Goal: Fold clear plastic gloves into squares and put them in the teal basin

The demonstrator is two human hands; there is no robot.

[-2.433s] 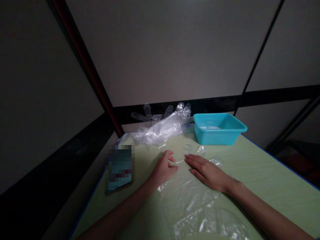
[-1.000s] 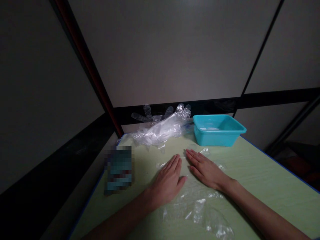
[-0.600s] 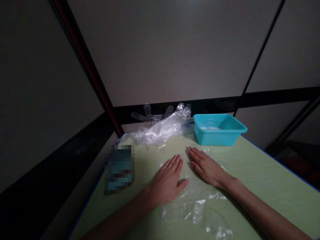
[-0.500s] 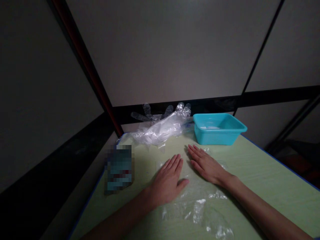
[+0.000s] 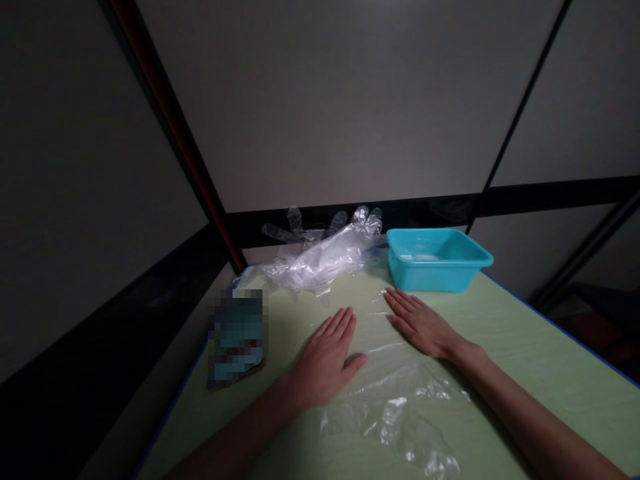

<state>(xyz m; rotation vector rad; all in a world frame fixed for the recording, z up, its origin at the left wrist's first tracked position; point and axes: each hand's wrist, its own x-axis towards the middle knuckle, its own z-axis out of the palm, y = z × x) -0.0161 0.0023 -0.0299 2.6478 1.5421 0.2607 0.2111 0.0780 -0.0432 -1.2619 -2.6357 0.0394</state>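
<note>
A thin, wrinkled piece of clear plastic film (image 5: 400, 413) lies spread on the pale green table, its full outline hard to make out. It looks like the same stuff as the clear disposable plastic gloves (image 5: 325, 260) heaped at the back. My left hand (image 5: 327, 363) rests palm down on the film's left side, fingers together and thumb out. On its right side my right hand (image 5: 420, 325) also lies flat, fingers stretched toward the bin. Both hands are open and grip nothing.
A turquoise plastic bin (image 5: 435, 277) stands at the back right, with something pale inside. A blurred-out packet (image 5: 237, 343) lies near the left edge. The table (image 5: 530, 353) has a blue edge and abuts panelled walls behind and at the left.
My hands have slid apart: the left one leftward, the right one rightward. Between them the film now looks flatter and more stretched.
</note>
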